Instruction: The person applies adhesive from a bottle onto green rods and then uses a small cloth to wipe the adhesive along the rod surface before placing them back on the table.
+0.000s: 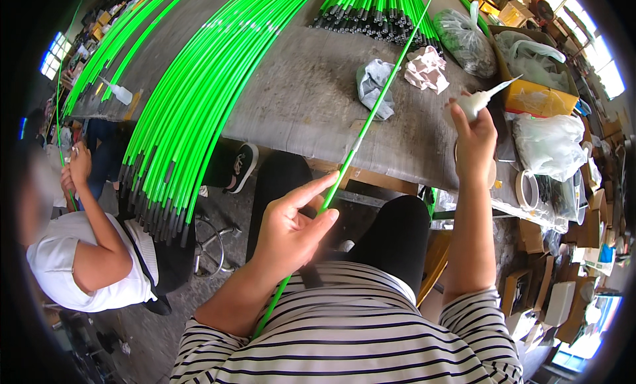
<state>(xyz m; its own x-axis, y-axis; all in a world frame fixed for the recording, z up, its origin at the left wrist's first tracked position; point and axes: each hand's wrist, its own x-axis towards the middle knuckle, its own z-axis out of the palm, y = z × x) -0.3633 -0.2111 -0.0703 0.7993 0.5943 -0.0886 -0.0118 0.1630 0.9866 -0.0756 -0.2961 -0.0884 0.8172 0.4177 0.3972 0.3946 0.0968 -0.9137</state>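
Pinching a thin green rod, the left hand closes loosely while the right hand grips a white nozzle bottle.

Glossy plastic rod, rough matt tabletop

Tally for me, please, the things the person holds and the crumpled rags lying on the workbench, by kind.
Green rod, pinched in the left hand: 1
White squeeze bottle with a pointed nozzle, in the right hand: 1
Crumpled rags on the workbench, one grey and one pinkish-white: 2
Total: 4
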